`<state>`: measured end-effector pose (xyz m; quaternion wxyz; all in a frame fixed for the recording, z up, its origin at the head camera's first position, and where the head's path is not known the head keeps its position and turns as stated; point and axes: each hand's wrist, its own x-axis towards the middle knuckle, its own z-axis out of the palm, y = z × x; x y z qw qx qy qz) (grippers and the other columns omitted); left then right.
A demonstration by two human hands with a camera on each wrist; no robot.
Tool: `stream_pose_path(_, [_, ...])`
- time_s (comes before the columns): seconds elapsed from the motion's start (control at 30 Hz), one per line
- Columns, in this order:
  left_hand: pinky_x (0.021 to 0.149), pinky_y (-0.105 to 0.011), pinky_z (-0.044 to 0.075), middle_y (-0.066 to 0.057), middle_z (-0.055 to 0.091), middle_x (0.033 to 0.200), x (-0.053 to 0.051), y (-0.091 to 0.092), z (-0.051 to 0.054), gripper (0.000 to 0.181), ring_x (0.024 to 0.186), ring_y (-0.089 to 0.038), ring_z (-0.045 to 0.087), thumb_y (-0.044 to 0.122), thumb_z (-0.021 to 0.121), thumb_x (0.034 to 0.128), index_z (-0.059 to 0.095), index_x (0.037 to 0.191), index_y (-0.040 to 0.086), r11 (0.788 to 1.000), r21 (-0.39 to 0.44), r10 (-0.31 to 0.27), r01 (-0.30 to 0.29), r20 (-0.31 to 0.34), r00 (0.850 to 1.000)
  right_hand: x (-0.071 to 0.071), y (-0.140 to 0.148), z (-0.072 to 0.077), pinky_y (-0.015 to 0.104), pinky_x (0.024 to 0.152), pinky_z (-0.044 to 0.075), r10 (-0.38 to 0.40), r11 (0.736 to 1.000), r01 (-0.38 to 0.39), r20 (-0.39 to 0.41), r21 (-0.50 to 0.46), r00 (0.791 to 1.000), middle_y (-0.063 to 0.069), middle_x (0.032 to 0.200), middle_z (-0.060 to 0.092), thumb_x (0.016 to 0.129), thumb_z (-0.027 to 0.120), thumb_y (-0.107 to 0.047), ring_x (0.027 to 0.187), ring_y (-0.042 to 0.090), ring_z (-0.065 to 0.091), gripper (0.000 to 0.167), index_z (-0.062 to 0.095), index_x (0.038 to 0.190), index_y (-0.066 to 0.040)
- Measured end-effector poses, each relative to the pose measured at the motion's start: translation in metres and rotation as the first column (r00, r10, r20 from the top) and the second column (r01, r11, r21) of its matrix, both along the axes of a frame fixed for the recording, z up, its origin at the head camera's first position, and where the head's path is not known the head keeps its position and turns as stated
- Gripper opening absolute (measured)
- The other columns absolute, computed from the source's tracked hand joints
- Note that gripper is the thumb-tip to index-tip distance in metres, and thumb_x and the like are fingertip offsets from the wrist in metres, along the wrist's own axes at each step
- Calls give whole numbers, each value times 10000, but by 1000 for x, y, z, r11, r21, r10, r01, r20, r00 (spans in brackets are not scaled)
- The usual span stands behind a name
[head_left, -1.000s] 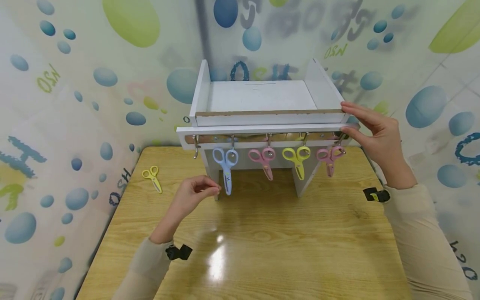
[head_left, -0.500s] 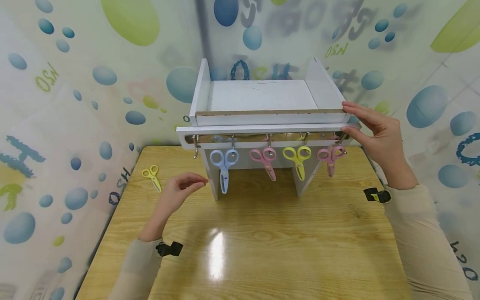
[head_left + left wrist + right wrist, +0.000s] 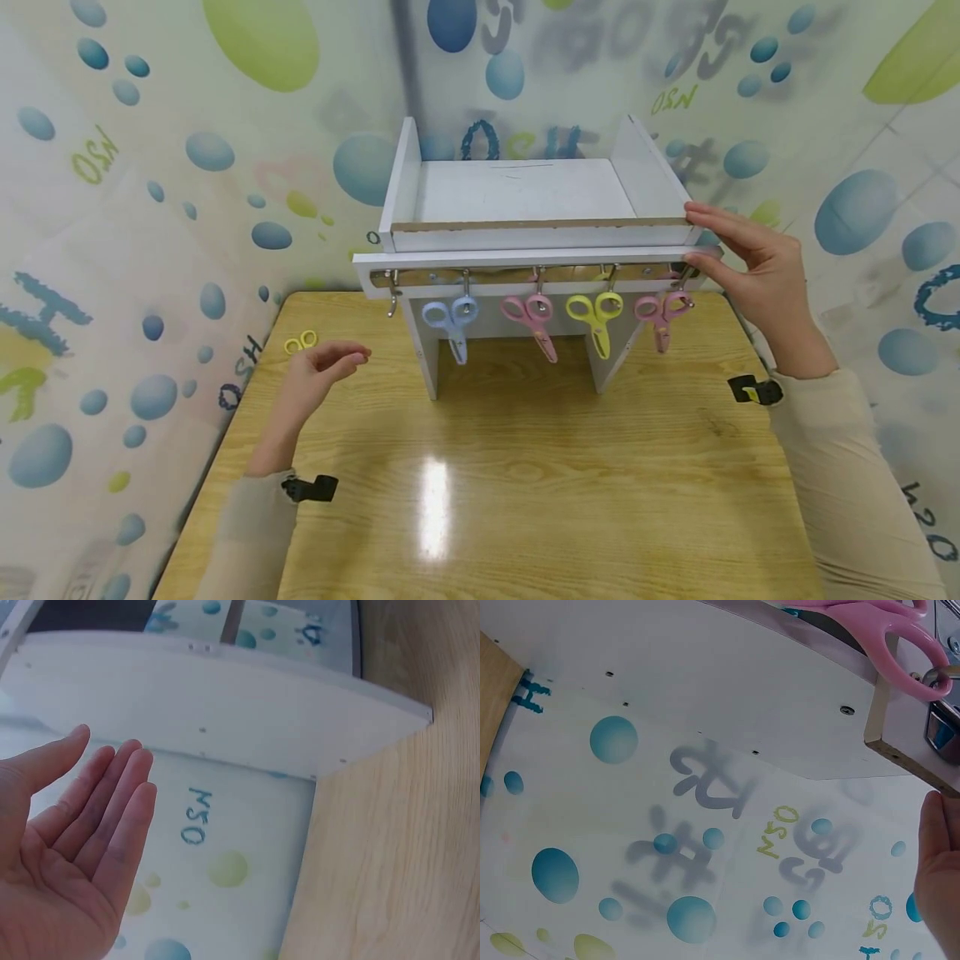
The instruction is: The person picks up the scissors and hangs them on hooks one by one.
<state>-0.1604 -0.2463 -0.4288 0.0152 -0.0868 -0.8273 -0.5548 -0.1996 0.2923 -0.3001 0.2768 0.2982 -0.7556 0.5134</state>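
Observation:
A white shelf rack [image 3: 525, 240] with a hook rail stands on the table. Blue scissors [image 3: 457, 329], pink scissors [image 3: 536, 321], yellow scissors [image 3: 597, 321] and a second pair of pink scissors [image 3: 662, 317] hang from its hooks. My left hand [image 3: 303, 379] is held over the table left of the rack, palm up and free in the left wrist view. It partly covers loose yellow scissors [image 3: 300, 341], whose handle loops show. With thumb and fingers, my right hand [image 3: 772, 279] holds the rack's right front corner.
The leftmost hook [image 3: 392, 296] bears no scissors. The wooden table [image 3: 525, 500] reaches forward of the rack. Patterned walls [image 3: 210, 150] close in behind and at the left. In the left wrist view the rack's side panel [image 3: 225, 705] stands beyond the hand.
My left hand has moved left from the blue scissors towards the loose yellow scissors. The blue scissors have swung on their hook. My right hand has stayed in place.

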Motion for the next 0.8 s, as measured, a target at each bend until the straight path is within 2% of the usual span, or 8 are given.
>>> stream_pose_path(0.2, [820,-116,550,263,703,981,-6,-22,-8,411,932,74,685,252,625,998,628,1239,-82,994,89,58,-68,111,992,-1,0,0,180,1050,468,11,1000,-11,3,-6,1000,43,1320,681,782,676,247,1257,118,621,449,638,1218,147])
stream_pose_path(0.3, [824,-124,554,229,722,978,-7,-33,-12,286,931,55,700,239,635,991,687,1184,34,978,177,80,-108,160,984,0,0,0,179,1051,468,13,1000,-13,4,-9,1000,46,1321,680,784,675,245,1258,119,620,446,637,1218,148])
stream_pose_path(0.4, [825,-122,553,197,742,982,-9,-43,-16,132,929,48,708,209,644,984,714,1094,185,949,280,84,-143,212,974,0,0,0,178,1051,467,14,1000,-14,7,-11,1000,49,1324,678,788,673,243,1259,119,619,442,637,1218,148])
stream_pose_path(0.47, [823,-123,553,196,745,981,-11,-51,-19,133,929,48,711,214,643,984,707,1100,197,935,311,96,-170,241,966,0,1,0,179,1051,467,16,1000,-16,8,-14,1000,49,1325,678,789,670,245,1261,120,618,440,636,1217,151])
stream_pose_path(0.6, [816,-112,548,217,741,980,-17,-66,-24,393,929,68,703,285,640,982,616,1299,54,917,318,137,-239,313,940,0,0,0,184,1052,469,21,1000,-21,4,-18,1000,45,1323,679,788,670,246,1260,123,618,436,638,1213,152])
stream_pose_path(0.67, [814,-102,543,228,736,976,-19,-73,-27,460,927,80,697,310,630,984,569,1348,34,911,313,153,-269,348,925,0,0,0,188,1051,471,28,999,-28,1,-23,1000,49,1321,680,790,671,244,1258,125,620,431,638,1210,154])
stream_pose_path(0.73, [810,-106,547,216,741,964,-21,-80,-30,427,914,75,700,306,634,981,576,1326,61,890,340,161,-304,389,907,0,0,0,191,1050,473,38,999,-38,1,-31,999,55,1319,681,790,672,243,1257,129,622,426,638,1206,158])
stream_pose_path(0.8, [809,-109,548,208,744,961,-22,-85,-33,289,911,73,702,298,630,984,610,1223,137,874,360,161,-326,418,894,0,0,0,192,1048,475,46,998,-45,1,-38,999,56,1317,682,791,671,242,1255,130,624,422,637,1204,161])
